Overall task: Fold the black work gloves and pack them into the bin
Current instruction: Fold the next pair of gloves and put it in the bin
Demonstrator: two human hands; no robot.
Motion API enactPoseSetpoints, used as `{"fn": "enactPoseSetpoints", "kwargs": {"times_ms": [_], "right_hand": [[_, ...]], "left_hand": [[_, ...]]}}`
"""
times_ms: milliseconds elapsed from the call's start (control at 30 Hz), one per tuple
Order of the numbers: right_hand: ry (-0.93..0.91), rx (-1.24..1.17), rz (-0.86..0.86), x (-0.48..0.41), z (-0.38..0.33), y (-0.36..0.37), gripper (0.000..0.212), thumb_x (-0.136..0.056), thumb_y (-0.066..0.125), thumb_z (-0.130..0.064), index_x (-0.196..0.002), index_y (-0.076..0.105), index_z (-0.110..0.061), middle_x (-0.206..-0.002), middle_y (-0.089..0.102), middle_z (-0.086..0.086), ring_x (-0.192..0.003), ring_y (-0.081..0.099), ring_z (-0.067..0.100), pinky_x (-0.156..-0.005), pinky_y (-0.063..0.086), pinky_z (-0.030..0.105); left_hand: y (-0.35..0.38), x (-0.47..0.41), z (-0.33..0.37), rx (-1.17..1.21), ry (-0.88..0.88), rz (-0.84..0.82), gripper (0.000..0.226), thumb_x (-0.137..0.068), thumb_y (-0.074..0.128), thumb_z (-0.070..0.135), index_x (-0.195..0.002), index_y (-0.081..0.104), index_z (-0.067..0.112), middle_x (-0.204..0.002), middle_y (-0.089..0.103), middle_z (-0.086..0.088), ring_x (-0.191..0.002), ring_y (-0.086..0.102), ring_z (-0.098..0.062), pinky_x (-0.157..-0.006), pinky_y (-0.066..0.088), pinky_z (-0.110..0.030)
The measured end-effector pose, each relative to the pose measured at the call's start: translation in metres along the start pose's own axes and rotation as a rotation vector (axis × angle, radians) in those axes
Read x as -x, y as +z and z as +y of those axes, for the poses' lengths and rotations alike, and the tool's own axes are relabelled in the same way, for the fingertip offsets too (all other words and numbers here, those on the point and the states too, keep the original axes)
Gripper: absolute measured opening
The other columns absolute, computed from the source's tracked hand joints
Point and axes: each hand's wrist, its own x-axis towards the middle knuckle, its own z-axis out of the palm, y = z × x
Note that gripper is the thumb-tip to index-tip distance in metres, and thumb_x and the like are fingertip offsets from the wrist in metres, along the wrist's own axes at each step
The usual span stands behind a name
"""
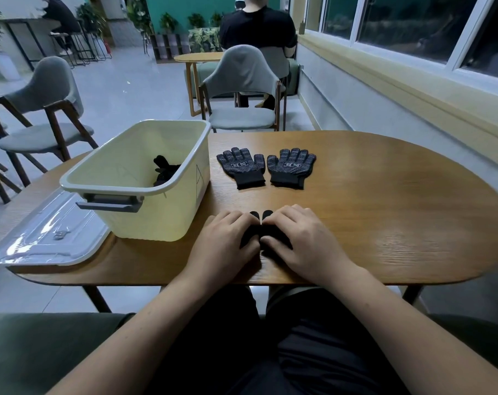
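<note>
Head view: both hands flat on the counter [384, 195] near its front edge, left hand [227, 240] and right hand [296, 238] side by side, pressing down on a black glove bundle [266, 233]. Two black fingertips of it poke out just beyond the knuckles. Fingers are spread and pressing, not clenched; cannot tell if any are curled under the fabric. A second pair of gloves [266, 168] lies flat further back, dotted palms up, cuffs toward the person, the two just beside each other, untouched. Bin [185, 201] sits on the counter left of the hands, open, with some black gloves [165, 171] already inside against the right wall; its clear lid [42, 238] lies to the left. Handling call: knit fabric, light, soft, likely springs back open once pressure comes off. The rubber dots should grip skin well. Best pinch the whole fold across the middle, thumb under and fingers on top, and hold it compressed until it is in the bin.
</note>
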Motion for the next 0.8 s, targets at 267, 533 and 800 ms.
{"fn": "enactPoseSetpoints", "kwargs": {"times_ms": [267,533,800], "right_hand": [[0.015,-0.017,0.013,-0.0002,0.0046,0.0026,0.024,-0.099,0.066,-0.027,-0.121,0.070,-0.020,-0.112,0.070,-0.004,-0.100,0.060,0.024,-0.084,0.044,0.040],[0.023,-0.029,-0.014,-0.0001,0.0040,0.0027,0.027,-0.104,0.058,-0.032,-0.124,0.069,-0.019,-0.112,0.070,-0.003,-0.099,0.058,0.022,-0.085,0.045,0.038],[0.046,-0.036,0.011,-0.0001,0.0035,0.0000,0.029,-0.092,0.077,-0.026,-0.119,0.068,-0.019,-0.112,0.064,-0.003,-0.104,0.057,0.023,-0.091,0.046,0.042]], "left_hand": [[-0.0045,-0.0006,0.0019,-0.009,-0.019,-0.042,0.036,-0.091,0.064,0.044,-0.125,0.069,0.033,-0.116,0.066,0.013,-0.112,0.055,-0.016,-0.087,0.047,-0.038],[-0.0065,0.0009,-0.0011,0.007,0.019,-0.018,0.037,-0.085,0.079,0.030,-0.119,0.065,0.032,-0.115,0.066,0.016,-0.111,0.059,-0.016,-0.086,0.043,-0.036],[-0.0034,0.0000,-0.0006,0.030,-0.024,-0.038,0.029,-0.092,0.060,0.045,-0.118,0.068,0.033,-0.112,0.072,0.016,-0.108,0.061,-0.012,-0.084,0.040,-0.035]]}}
